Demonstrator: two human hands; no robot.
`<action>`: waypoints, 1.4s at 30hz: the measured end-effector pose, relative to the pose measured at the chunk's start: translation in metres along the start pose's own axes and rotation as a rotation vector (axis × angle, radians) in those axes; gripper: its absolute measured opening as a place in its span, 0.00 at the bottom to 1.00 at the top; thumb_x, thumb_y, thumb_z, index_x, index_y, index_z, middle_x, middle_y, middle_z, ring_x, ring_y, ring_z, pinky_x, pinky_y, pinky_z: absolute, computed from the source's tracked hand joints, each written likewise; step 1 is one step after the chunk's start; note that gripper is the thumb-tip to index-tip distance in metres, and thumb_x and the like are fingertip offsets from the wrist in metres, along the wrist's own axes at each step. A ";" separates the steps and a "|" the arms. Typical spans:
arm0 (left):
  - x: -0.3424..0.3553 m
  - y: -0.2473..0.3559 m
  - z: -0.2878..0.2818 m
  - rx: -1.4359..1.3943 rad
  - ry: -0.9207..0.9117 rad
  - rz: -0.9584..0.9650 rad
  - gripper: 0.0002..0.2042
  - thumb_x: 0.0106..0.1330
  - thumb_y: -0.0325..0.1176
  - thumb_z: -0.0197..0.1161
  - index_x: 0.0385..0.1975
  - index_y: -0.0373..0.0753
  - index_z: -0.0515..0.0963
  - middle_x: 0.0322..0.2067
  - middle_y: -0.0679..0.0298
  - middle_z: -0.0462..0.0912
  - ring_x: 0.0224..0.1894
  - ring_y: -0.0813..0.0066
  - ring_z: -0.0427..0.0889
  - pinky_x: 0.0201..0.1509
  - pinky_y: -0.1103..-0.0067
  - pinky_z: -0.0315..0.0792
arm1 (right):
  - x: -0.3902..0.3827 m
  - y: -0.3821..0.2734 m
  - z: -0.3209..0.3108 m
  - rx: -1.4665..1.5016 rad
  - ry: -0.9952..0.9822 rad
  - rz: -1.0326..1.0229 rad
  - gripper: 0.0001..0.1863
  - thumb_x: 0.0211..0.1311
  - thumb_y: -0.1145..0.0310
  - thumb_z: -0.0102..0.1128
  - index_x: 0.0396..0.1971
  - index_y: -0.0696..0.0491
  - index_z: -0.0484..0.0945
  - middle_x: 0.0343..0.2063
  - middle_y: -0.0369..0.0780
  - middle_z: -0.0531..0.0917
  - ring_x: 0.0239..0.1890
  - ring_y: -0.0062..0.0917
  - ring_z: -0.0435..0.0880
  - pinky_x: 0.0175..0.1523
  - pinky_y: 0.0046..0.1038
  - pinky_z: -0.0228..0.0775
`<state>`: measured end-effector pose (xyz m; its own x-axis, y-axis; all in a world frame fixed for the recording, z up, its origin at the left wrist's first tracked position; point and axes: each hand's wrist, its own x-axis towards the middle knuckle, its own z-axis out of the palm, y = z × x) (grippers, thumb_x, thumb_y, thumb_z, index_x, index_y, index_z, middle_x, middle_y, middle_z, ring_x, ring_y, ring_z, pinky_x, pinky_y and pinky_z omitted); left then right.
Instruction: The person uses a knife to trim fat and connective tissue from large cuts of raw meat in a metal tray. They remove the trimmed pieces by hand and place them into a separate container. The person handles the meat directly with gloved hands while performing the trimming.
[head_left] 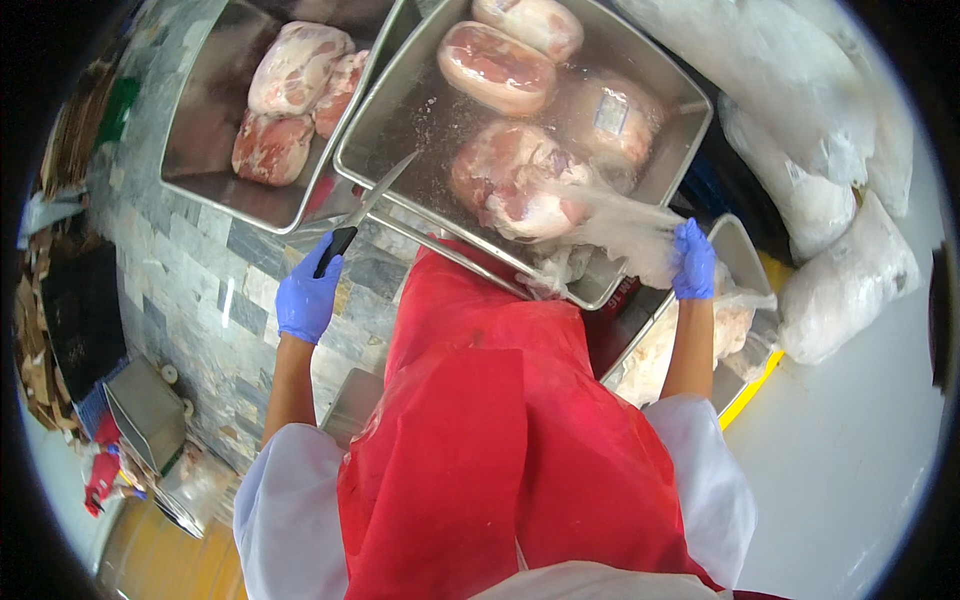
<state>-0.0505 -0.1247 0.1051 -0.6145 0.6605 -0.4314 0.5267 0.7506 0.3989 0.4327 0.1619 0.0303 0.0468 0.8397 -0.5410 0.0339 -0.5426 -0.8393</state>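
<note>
My left hand (308, 296), in a blue glove, grips the black handle of a knife (375, 198). Its blade points up and right over the near-left rim of a metal tub (350, 150). My right hand (694, 262), also gloved, is closed on a clear plastic bag (630, 228) stretched out to the left. The bag's far end reaches a large piece of raw meat (515, 180) at the tub's near side. Behind it in the tub lie a wrapped piece with a label (612, 120) and two more pieces of meat (497, 66).
Left of the tub, another metal tub (190, 150) holds several meat pieces (300, 70). At my right, a metal container (735, 240) holds pale scraps and plastic. Full clear bags (850, 275) lie against the right wall. A person in red (102, 480) is far left.
</note>
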 end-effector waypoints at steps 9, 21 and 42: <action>0.031 0.033 0.015 0.090 -0.120 0.188 0.21 0.68 0.45 0.59 0.60 0.52 0.75 0.44 0.48 0.83 0.45 0.49 0.83 0.46 0.64 0.76 | 0.096 0.022 -0.034 -1.222 0.521 -0.665 0.40 0.54 0.45 0.67 0.53 0.67 0.72 0.49 0.59 0.79 0.54 0.47 0.77 0.60 0.41 0.67; 0.042 0.050 0.015 0.174 -0.300 0.075 0.21 0.67 0.42 0.60 0.60 0.51 0.74 0.40 0.46 0.84 0.42 0.50 0.84 0.43 0.65 0.76 | 0.086 0.195 0.102 -0.830 0.433 -0.017 0.42 0.46 0.41 0.71 0.50 0.63 0.77 0.47 0.54 0.82 0.50 0.47 0.81 0.55 0.41 0.72; 0.034 0.063 0.004 0.079 -0.224 -0.002 0.20 0.69 0.39 0.60 0.60 0.46 0.75 0.33 0.49 0.84 0.32 0.65 0.84 0.39 0.71 0.75 | 0.133 0.201 0.111 0.888 0.312 0.437 0.23 0.72 0.50 0.38 0.52 0.49 0.75 0.42 0.39 0.81 0.40 0.34 0.77 0.43 0.37 0.71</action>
<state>-0.0362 -0.0548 0.1121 -0.4748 0.6398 -0.6044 0.5752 0.7453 0.3371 0.3345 0.1668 -0.2166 0.1391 0.4619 -0.8760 -0.7903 -0.4812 -0.3792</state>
